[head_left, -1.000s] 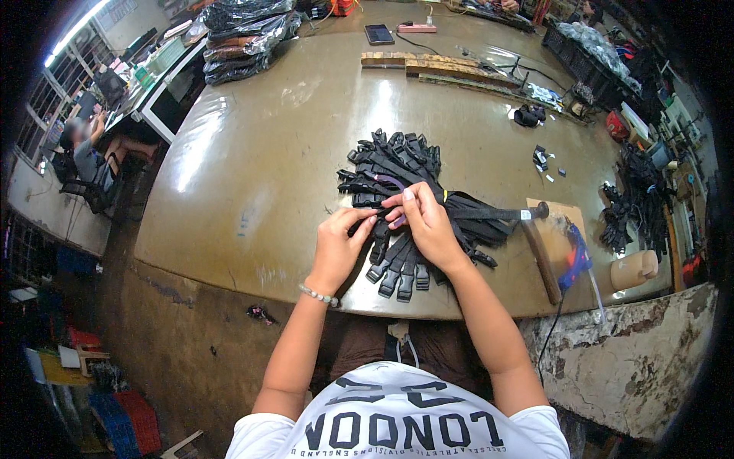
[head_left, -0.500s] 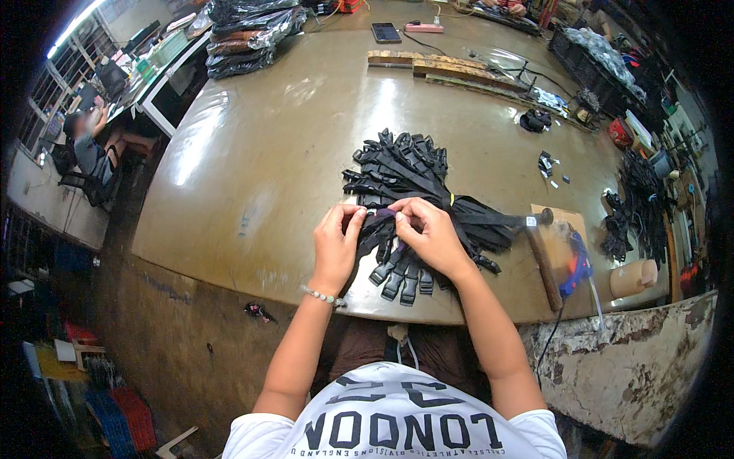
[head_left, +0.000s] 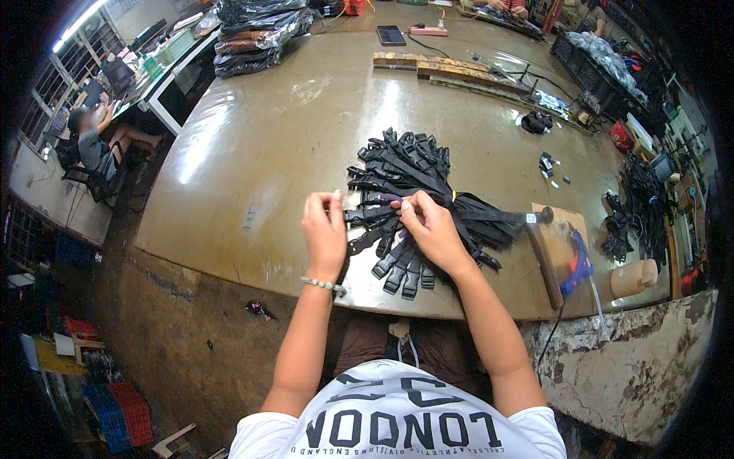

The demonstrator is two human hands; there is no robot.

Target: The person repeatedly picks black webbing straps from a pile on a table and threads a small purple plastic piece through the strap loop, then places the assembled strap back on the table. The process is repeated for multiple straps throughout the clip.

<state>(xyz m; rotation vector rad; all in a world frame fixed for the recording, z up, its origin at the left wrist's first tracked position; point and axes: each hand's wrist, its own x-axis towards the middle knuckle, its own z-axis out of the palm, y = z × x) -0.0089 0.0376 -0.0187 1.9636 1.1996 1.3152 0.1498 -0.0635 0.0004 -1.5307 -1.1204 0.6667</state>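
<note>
A bundle of black webbing straps with plastic side-release buckles [head_left: 405, 157] lies fanned out on the brown table [head_left: 267, 183], gathered by a yellow tie [head_left: 453, 196]. My right hand [head_left: 433, 233] is closed, thumb and fingertips pinching a black strap beside a small purple piece [head_left: 390, 198]. Just left of the buckle ends, my left hand [head_left: 324, 233] is raised, its thumb and fingertips pressed together. Whatever it may hold is too small to name. More buckles [head_left: 401, 274] spread toward the table's near edge.
Right of the bundle lie a hammer [head_left: 544, 264], a cardboard sheet [head_left: 562, 222] and a tan roll [head_left: 633, 278]. Wooden bars [head_left: 459, 73], a phone [head_left: 391, 35] and bagged goods [head_left: 264, 38] sit farther back. A person [head_left: 95, 141] sits at the left.
My left hand has moved away from the straps, left and slightly up. My right hand stays pinched at the bundle. The whole view has shifted slightly.
</note>
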